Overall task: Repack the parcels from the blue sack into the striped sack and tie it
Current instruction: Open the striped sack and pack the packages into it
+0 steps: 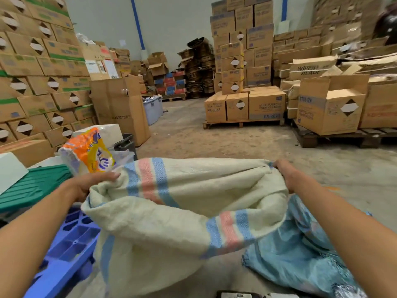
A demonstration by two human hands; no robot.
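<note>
Head view is showing both hands stretching the mouth of the striped sack (pixel 171 211) wide: the left hand (pixel 90 186) is pinching the rim at about 9 o'clock of the opening, fingers curled over the folded edge, and the right hand (pixel 285 175) is gripping the opposite rim at about 3 o'clock, its fingers hidden in the bunched cloth. The mouth's long axis is running left to right between the two grips, and the sack body is hanging down toward 6 o'clock. The blue sack (pixel 300 250) is lying slumped at about 4 o'clock from the striped sack, touching its side and sitting under the right forearm, so the right hand is judged the nearer one for reaching into it. Whether parcels are lying inside either sack cannot be told. The striped sack is coarse woven plastic, cream with pink and blue bands, soft and creased, likely to collapse if one grip is let go. The blue sack is thinner, crumpled weave with a frayed edge. At 8 o'clock a rigid blue pallet (pixel 71 244) is lying on the floor, with green ribbed panels (pixel 32 186) at 9 o'clock and a glossy orange packet (pixel 92 153) at 10 o'clock.
</note>
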